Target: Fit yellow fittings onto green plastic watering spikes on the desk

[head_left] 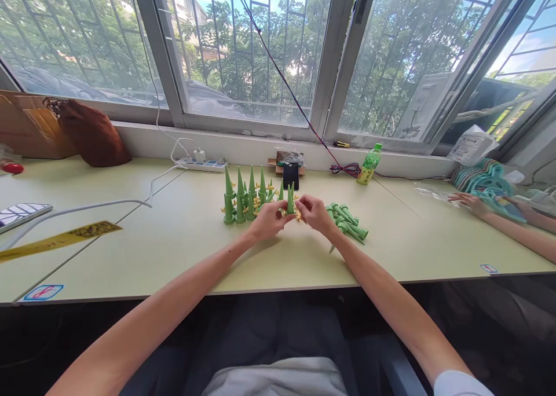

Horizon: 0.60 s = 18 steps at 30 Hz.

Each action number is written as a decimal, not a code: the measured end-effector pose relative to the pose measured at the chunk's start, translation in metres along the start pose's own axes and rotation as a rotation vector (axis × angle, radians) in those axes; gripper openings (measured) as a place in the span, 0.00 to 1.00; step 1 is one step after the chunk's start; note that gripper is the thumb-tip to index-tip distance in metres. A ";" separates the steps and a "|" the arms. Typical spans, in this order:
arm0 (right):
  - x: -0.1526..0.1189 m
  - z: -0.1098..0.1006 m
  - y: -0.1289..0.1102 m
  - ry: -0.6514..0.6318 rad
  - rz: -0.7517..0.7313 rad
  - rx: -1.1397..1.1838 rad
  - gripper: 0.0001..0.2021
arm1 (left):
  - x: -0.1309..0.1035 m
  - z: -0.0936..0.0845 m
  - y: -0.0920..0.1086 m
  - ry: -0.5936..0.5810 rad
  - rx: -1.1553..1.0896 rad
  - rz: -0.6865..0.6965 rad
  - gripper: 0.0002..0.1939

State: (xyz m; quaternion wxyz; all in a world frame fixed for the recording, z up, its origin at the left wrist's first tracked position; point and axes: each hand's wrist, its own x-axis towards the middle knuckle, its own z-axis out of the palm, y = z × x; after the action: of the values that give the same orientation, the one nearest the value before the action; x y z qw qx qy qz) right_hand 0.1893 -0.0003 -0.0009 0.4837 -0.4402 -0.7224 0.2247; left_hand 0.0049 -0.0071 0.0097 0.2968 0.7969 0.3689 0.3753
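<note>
My left hand (270, 219) has its fingers closed round the base of a green cone (291, 200), which points upward. Close against the cone's right side, my right hand (315, 213) is pinched; what it holds, if anything, is too small to make out. Several upright green cones (240, 202) with small yellow pieces stand in rows to the left of my left hand. Beside my right wrist lies a loose pile of green cones (350, 223). Small yellow pieces (299, 215) show between my hands, partly hidden by the fingers.
Behind the cones are a black phone (291, 176) and a power strip (202, 164). A green bottle (369, 164) stands at the back right. Another person's hands (471, 204) touch teal hangers (490, 182) at far right. A white cable (125, 202) and yellow strip (65, 239) extend at left.
</note>
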 end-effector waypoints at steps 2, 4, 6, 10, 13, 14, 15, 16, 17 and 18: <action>0.000 -0.001 -0.002 -0.012 0.006 0.017 0.17 | 0.000 0.001 -0.002 0.025 0.045 0.042 0.17; -0.001 -0.001 -0.004 -0.028 0.019 0.038 0.17 | 0.001 0.002 -0.005 0.046 0.083 0.082 0.16; -0.001 -0.002 -0.004 -0.048 0.043 0.071 0.16 | 0.001 0.002 -0.008 0.073 0.120 0.124 0.13; -0.001 -0.001 -0.003 -0.111 0.112 0.187 0.15 | 0.001 0.002 -0.015 0.080 0.173 0.233 0.07; 0.001 0.000 -0.001 -0.136 0.143 0.247 0.15 | 0.001 0.003 -0.017 0.074 0.192 0.273 0.06; 0.001 0.001 0.000 -0.132 0.143 0.260 0.15 | 0.001 0.003 -0.017 0.082 0.195 0.272 0.06; 0.002 0.001 0.000 -0.124 0.140 0.274 0.15 | 0.001 0.003 -0.017 0.094 0.195 0.265 0.06; 0.002 0.002 0.001 -0.119 0.134 0.289 0.16 | 0.001 0.003 -0.016 0.105 0.192 0.256 0.06; 0.002 0.003 0.001 -0.117 0.128 0.304 0.16 | 0.002 0.003 -0.015 0.113 0.188 0.247 0.07; 0.003 0.004 0.002 -0.118 0.121 0.315 0.17 | 0.002 0.003 -0.015 0.118 0.181 0.237 0.07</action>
State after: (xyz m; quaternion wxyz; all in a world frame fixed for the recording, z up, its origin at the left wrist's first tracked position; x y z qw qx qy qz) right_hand 0.1864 0.0033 -0.0027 0.4891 -0.3875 -0.6776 0.3892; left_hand 0.0029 0.0018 -0.0022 0.1551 0.8349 0.3216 0.4189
